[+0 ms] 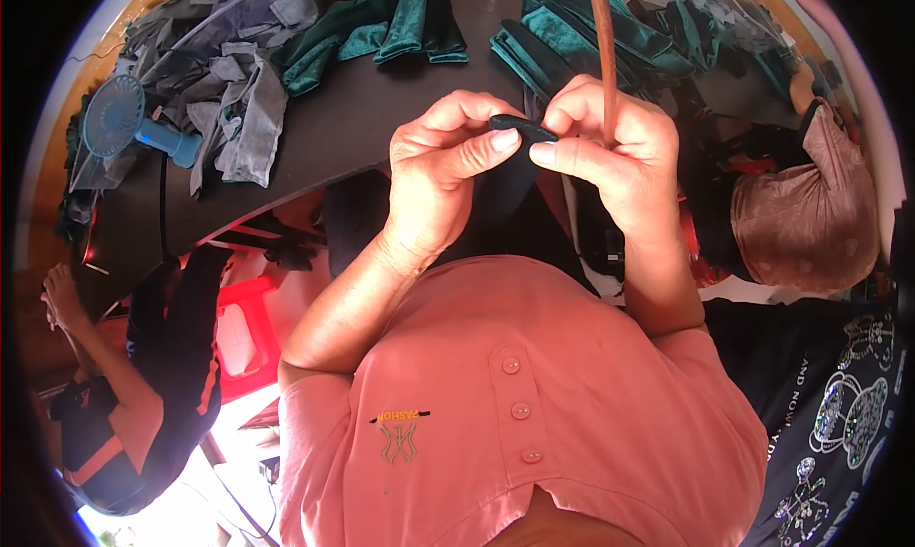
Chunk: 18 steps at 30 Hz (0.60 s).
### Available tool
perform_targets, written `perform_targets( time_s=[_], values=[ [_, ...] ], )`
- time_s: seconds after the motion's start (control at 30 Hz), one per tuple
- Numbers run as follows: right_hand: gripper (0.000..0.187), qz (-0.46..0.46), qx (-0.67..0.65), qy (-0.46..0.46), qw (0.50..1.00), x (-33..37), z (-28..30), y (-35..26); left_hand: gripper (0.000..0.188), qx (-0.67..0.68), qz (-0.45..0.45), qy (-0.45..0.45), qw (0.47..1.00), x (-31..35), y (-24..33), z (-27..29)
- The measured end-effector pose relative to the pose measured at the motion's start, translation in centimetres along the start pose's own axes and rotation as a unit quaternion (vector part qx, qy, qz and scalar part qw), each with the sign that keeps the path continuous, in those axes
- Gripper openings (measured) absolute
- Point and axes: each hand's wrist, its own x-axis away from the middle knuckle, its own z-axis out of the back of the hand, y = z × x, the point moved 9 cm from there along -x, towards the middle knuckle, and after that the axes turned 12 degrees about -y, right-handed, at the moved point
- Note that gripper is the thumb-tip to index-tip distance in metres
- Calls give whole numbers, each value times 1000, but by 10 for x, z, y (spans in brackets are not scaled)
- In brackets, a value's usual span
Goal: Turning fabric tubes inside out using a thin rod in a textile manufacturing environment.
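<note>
Small dark fabric piece (519,128) sits at centre frame, upper half, pinched between both hands. Looks like dark velvet-type cloth, more of it hanging down below the fingers; exact shape hidden by the grip.

Left hand (446,156): closed narrow, thumb and forefinger clamped on the left end of the piece. Right hand (610,151): also closed, thumb tip pressing the right end, and the same fist holds a thin reddish-brown stick (601,42) that runs straight up toward the top edge. Thumb tips nearly touching each other across the piece.

Behind the hands: dark surface (381,118) curving across the upper half. On it, upper centre and upper right, stacks of teal velvet pieces (572,37), folded and fanned out. Upper left: heap of grey fabric scraps (233,80), with a small light-blue handheld fan (119,118) lying just beside it at the left.

Lower half of frame: wearer's salmon-pink buttoned shirt (515,404). Red plastic stool (250,323) under the surface edge, left of centre.

Other people: one seated at lower left in dark clothes with orange trim (143,404), hand raised near the left rim; another at right in a brownish patterned top (810,213), arm reaching to the surface.
</note>
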Motion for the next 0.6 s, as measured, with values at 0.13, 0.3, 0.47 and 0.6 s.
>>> perform_targets(
  time_s=[0.13,0.3,0.47,0.6],
  values=[
    [16,40,29,6,999,2,0,-12,17,29,14,-14,999,5,-6,2],
    [13,8,-1,8,1000,4,-3,-19,12,-6,15,2,1000,6,-3,-7],
    [6,-50,-41,55,996,0,14,7,21,103,215,-11,971,8,-25,-20],
    [7,-45,31,116,992,-3,44,22,44,54,261,-78,961,13,-34,-26]
  ],
)
